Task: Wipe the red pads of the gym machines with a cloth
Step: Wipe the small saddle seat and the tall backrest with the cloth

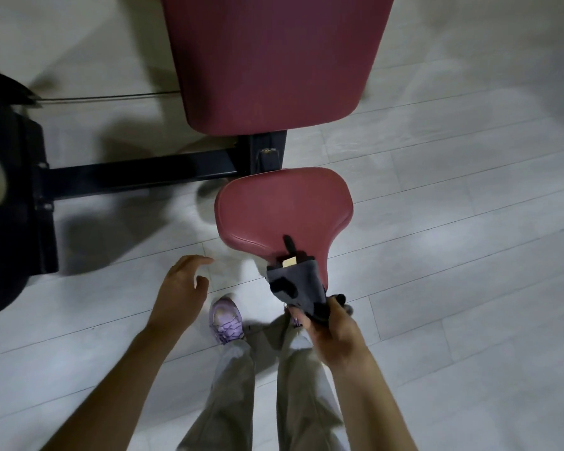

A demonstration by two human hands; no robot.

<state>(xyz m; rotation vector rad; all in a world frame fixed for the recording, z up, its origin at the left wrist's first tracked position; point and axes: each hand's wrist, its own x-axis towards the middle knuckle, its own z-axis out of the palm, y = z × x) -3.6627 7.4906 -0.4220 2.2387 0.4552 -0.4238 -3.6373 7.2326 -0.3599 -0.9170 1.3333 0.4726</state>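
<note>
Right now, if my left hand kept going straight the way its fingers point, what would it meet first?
Probably the near left edge of the small red seat pad; the left hand points forward and right toward it. Depth is unclear, so it might pass below.

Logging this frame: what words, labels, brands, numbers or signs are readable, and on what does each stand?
No text in this frame can be read.
The tan patch at the top edge of the grey cloth held by the right hand: too small and blurred.
The fitting on the black frame post: blurred, no legible marking.
The red seat pad and red back pad: no print visible.
</note>
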